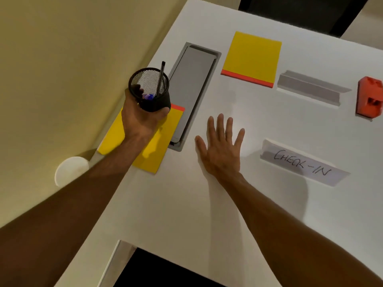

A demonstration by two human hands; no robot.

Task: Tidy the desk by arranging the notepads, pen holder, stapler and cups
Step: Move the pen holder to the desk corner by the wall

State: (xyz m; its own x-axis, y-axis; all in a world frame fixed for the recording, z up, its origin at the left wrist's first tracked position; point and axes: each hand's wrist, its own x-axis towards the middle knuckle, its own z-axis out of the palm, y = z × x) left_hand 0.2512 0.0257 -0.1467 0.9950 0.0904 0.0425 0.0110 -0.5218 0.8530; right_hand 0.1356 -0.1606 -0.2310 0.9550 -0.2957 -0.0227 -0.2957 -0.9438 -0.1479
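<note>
My left hand grips a black mesh pen holder from below and holds it in the air above the desk's left edge; a dark pen stands in it. Under that hand lies a yellow notepad with a red strip. A second yellow notepad lies farther back. My right hand rests flat on the white desk, fingers spread, holding nothing. A red stapler sits at the right edge of the view.
A grey cable hatch is set into the desk between the notepads. A folded paper sign reading CHECK-IN and a blank grey one stand to the right. A white round lid or cup shows off the desk's left edge.
</note>
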